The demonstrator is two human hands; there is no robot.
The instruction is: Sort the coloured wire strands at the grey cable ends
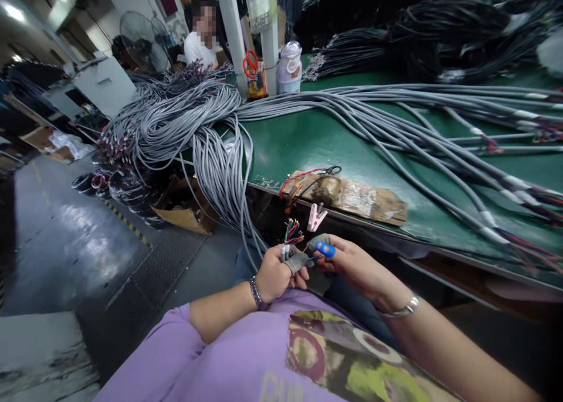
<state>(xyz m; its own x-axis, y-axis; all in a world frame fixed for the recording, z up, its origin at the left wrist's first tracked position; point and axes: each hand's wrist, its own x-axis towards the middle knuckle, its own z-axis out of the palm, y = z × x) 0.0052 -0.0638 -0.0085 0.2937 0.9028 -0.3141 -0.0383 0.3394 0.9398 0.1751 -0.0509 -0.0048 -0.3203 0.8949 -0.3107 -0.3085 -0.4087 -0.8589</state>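
Observation:
In my left hand I grip the ends of grey cables, whose thin coloured wires fan out above my fist. White bands wrap the cable ends by my fingers. Grey covers sit on my left thumb and on a finger of my right hand. That right hand, with a blue cover on another digit, pinches a thin wire close beside the left thumb. Just beyond both hands, a pink clothes peg stands at the table's edge.
A taped wooden board with red and black leads lies along the green table. Grey cable bundles heap up at the left and drape over the edge. More cables run right. A person sits beyond, near a fan.

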